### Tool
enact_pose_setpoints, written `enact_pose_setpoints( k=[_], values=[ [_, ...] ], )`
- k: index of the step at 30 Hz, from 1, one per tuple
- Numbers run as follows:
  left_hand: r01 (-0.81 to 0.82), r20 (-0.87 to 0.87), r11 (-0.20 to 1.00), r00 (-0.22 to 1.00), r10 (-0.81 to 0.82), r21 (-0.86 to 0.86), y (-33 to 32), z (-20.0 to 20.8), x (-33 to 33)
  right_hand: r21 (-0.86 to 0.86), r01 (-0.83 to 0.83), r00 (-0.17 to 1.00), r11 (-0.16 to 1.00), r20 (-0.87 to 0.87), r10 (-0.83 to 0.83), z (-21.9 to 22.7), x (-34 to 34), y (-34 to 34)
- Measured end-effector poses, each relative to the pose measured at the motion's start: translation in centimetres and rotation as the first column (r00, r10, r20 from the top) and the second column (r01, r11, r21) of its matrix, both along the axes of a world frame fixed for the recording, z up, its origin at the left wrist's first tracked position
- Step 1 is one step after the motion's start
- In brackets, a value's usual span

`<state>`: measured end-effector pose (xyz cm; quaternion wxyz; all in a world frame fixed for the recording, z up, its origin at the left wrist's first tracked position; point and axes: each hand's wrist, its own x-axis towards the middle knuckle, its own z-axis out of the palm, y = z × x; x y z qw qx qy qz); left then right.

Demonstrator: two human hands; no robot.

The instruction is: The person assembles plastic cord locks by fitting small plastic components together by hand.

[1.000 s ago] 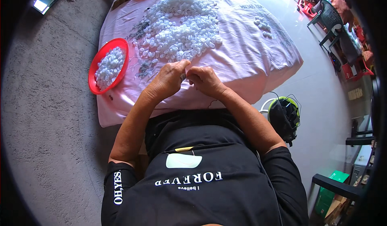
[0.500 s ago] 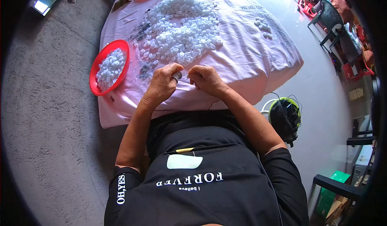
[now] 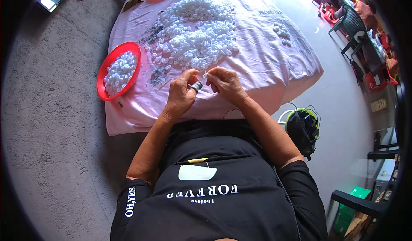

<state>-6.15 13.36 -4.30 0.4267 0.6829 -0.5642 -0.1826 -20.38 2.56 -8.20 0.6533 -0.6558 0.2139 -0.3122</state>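
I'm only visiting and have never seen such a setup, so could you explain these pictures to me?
There is no robot here: these are a person's own bare hands. Every picture comes from one camera worn on the head, looking down; its wide lens bends straight edges. On the pink cloth lies a big pile of small white pieces, with a red bowl of similar ones to its left. The right hand pinches a tiny white bit. The left hand is close beside it, with something grey at its thumb; whether worn or held, I can't tell.
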Motion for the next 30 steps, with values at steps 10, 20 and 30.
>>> enact_pose_setpoints(
  k=[10, 20, 30],
  values=[
    [0.106, 0.221, 0.994, 0.971, -0.095, -0.037, -2.3, -1.4, 0.2, 0.133, 0.307, 0.919, 0.942, 0.217, -0.330, 0.9, -1.7, -2.1],
    [0.131, 0.406, 0.991, 0.907, -0.110, -0.024, -4.9, -2.5, -1.9, -0.006, 0.288, 0.953, 0.958, 0.097, -0.286, -0.6, -2.7, -2.5],
    [0.161, 0.446, 0.987, 0.884, -0.138, -0.013, -4.1, -2.7, -1.6, -0.058, 0.267, 0.963, 0.962, 0.056, -0.264, -1.1, -2.6, -2.6]
  ],
)
